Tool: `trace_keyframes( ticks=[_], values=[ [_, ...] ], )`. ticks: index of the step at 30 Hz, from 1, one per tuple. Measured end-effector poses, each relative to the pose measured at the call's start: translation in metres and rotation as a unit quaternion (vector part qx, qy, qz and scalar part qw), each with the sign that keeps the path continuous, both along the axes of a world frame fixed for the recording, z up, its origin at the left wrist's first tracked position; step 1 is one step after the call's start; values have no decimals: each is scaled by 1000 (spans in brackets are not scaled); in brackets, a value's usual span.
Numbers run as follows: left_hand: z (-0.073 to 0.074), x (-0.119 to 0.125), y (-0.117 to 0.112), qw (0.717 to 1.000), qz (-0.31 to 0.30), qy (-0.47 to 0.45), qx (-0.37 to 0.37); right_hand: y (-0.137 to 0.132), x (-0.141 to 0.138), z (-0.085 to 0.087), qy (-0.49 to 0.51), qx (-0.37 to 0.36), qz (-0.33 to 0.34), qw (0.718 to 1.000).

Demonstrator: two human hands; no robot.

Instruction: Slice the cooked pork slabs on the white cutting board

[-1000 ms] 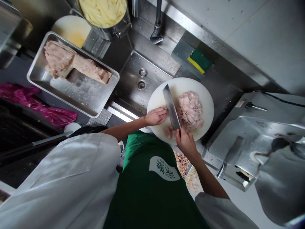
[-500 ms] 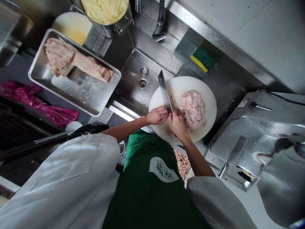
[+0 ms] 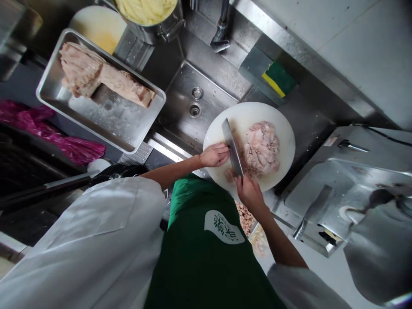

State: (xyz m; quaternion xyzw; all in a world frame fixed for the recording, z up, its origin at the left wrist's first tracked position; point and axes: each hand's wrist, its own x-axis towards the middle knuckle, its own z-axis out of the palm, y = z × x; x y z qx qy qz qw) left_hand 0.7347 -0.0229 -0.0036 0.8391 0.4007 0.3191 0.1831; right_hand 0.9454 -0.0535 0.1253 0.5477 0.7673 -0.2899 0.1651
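Observation:
A round white cutting board (image 3: pixel 277 124) lies by the sink with a pile of sliced pale meat (image 3: pixel 261 148) on it. My right hand (image 3: pixel 249 192) is closed on the handle of a cleaver (image 3: pixel 232 147), whose blade rests on the board left of the pile. My left hand (image 3: pixel 213 155) is curled at the board's left edge, knuckles against the blade's flat side. What its fingers press is hidden. A few meat bits (image 3: pixel 229 176) lie near the blade's heel.
A steel tray (image 3: pixel 106 124) with large slabs of cooked meat (image 3: pixel 99 79) sits at left. A pot of pale cut strips (image 3: pixel 146 10) stands at top. The sink basin (image 3: pixel 193 103), a green-yellow sponge (image 3: pixel 278 79) and a steel machine (image 3: pixel 341 184) surround the board. Chopped meat (image 3: pixel 245 219) fills a container below.
The cleaver swung out to the left and up over the sink edge, then came back down onto the board beside the meat pile. My left hand stayed put.

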Motion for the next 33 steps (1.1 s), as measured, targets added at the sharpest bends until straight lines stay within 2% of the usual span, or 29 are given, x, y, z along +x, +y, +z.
trace_keyframes(
  ticks=[3,6,8,11,14,17,21,23,26,30,33],
  values=[
    [0,-3,-1,1000,-7,-18,8,40,-40,-25,17,49,-6,999],
    [0,-3,-2,999,0,-33,14,54,-46,-23,33,64,15,997],
    [-1,-2,-2,999,5,-32,8,42,-29,-7,15,56,21,998],
    [-3,1,-2,999,6,-33,-7,4,13,21,-15,24,21,999],
    [-5,2,-2,999,11,-36,-14,-25,39,34,-30,-12,23,999],
    [-6,1,-3,999,6,-30,-13,-20,24,19,-36,-17,22,999],
    [-4,-3,-3,1000,-5,-24,6,27,-36,-20,-25,35,7,999],
    [-3,-4,-3,999,-6,-30,23,46,-52,-29,-12,54,12,998],
    [-2,-5,-3,999,2,-29,39,42,-38,-16,-4,53,24,998],
    [-5,-2,-3,999,8,-21,45,-4,14,23,-20,14,18,1000],
    [-8,-1,-3,999,5,-32,37,-25,31,32,-37,-30,17,999]
  ],
)
